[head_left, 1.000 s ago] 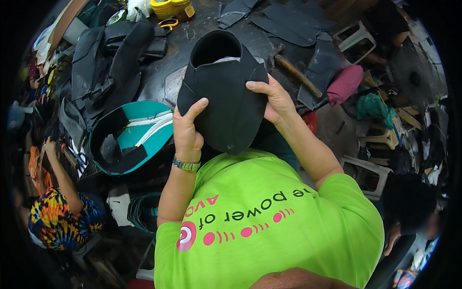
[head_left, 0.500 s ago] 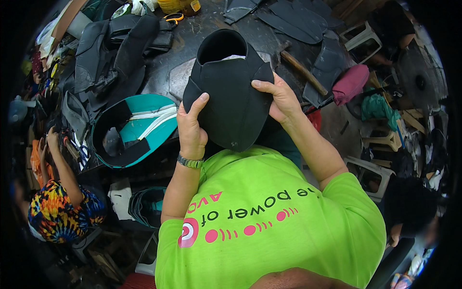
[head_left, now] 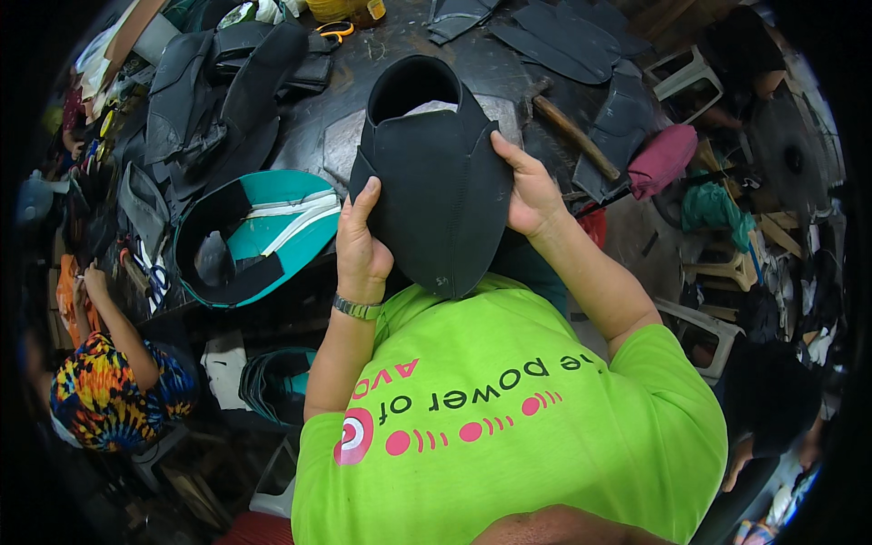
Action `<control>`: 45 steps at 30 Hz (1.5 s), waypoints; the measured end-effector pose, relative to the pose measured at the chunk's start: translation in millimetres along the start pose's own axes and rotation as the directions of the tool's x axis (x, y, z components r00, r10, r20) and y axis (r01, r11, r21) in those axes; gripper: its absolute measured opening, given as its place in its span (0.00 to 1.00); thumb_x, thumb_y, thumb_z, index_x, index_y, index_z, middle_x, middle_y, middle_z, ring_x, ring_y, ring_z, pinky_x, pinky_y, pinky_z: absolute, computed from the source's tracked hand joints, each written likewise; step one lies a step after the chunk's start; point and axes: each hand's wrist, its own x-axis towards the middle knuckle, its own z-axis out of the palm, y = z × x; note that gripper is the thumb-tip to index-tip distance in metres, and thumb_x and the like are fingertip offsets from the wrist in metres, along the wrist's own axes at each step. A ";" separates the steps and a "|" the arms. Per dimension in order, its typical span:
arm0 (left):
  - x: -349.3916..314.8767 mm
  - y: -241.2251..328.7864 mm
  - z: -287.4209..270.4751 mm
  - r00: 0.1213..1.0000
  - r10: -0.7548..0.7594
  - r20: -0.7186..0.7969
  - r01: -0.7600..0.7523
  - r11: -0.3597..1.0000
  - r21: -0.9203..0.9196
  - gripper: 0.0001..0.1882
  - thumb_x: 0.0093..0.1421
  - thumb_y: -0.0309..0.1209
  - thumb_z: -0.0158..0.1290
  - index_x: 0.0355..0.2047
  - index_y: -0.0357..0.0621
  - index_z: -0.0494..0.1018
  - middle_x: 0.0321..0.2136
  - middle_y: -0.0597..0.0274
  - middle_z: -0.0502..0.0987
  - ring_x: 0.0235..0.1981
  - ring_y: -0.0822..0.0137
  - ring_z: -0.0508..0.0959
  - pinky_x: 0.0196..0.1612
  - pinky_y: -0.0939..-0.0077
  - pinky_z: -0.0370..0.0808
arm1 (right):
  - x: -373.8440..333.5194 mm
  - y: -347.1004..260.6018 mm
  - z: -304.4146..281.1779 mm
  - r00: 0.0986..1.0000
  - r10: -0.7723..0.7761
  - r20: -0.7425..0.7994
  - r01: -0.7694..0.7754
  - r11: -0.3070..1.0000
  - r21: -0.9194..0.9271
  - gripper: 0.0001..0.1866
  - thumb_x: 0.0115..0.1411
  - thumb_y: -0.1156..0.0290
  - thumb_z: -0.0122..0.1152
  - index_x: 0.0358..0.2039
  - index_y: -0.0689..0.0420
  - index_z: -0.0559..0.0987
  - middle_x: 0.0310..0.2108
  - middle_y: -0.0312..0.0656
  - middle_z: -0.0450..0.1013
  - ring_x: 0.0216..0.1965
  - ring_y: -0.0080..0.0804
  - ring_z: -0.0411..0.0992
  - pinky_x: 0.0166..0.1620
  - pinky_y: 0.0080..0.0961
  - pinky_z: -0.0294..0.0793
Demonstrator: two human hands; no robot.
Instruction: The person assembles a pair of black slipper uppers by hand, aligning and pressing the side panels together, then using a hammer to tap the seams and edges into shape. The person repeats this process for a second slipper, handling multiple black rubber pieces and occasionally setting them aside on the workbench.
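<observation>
A: Quick, what are the hands doing?

B: Both are gripping one black shoe upper (head_left: 418, 200). Left hand (head_left: 361, 254) is holding its left edge, thumb lying along the front; right hand (head_left: 534, 193) is holding the right edge a bit higher, thumb resting by the rim. Other fingers are mostly hiding behind, so can't tell their spread.

A: Upper's position?

B: It's hanging in front of the person, over the near side of the worktop (head_left: 391, 41). Collar opening is facing away; rounded tip is pointing at the lime-green T-shirt (head_left: 509, 400). Can't tell if it's touching. A seam is running down the face.

A: Left side?

B: A teal-and-black upper (head_left: 289, 243) with white strips is lying just beside the left hand, and black uppers (head_left: 261, 82) are piling up beyond it. Wristwatch (head_left: 357, 307) is sitting on the left wrist.

A: Right side?

B: A wooden-handled hammer (head_left: 577, 136) is lying near the right hand, flat black pieces (head_left: 563, 44) spreading past it. Maroon bundle (head_left: 663, 162) is sitting farther right.

A: Anyone else?

B: A co-worker in a tie-dye shirt (head_left: 113, 391) is working at far left, well apart.
</observation>
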 end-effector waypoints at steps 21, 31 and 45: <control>-108.7 55.7 -65.7 0.861 0.500 0.090 -0.439 0.642 0.629 0.14 0.68 0.27 0.54 0.53 0.38 0.72 0.43 0.59 0.77 0.41 0.73 0.77 0.44 0.82 0.73 | -15.1 6.4 138.3 0.874 -0.171 0.456 0.482 0.182 -0.857 0.17 0.60 0.82 0.62 0.51 0.63 0.76 0.41 0.43 0.80 0.41 0.35 0.80 0.45 0.30 0.79; -107.8 112.1 -137.6 0.454 0.858 -0.239 -0.559 0.483 0.674 0.39 0.66 0.49 0.53 0.70 0.43 0.54 0.64 0.57 0.62 0.64 0.62 0.61 0.65 0.65 0.56 | 90.2 199.8 135.2 0.621 0.389 0.680 0.700 -0.666 -0.258 0.21 0.56 0.74 0.56 0.52 0.63 0.74 0.39 0.48 0.77 0.40 0.44 0.74 0.40 0.37 0.74; -144.1 71.5 -88.1 0.543 0.823 -0.167 -0.706 0.555 0.440 0.62 0.54 0.29 0.69 0.74 0.44 0.33 0.57 0.57 0.64 0.58 0.67 0.66 0.62 0.71 0.64 | 54.3 222.3 150.2 0.461 0.488 0.742 0.815 -0.564 -0.135 0.24 0.55 0.68 0.57 0.52 0.66 0.72 0.39 0.46 0.75 0.41 0.40 0.73 0.36 0.31 0.74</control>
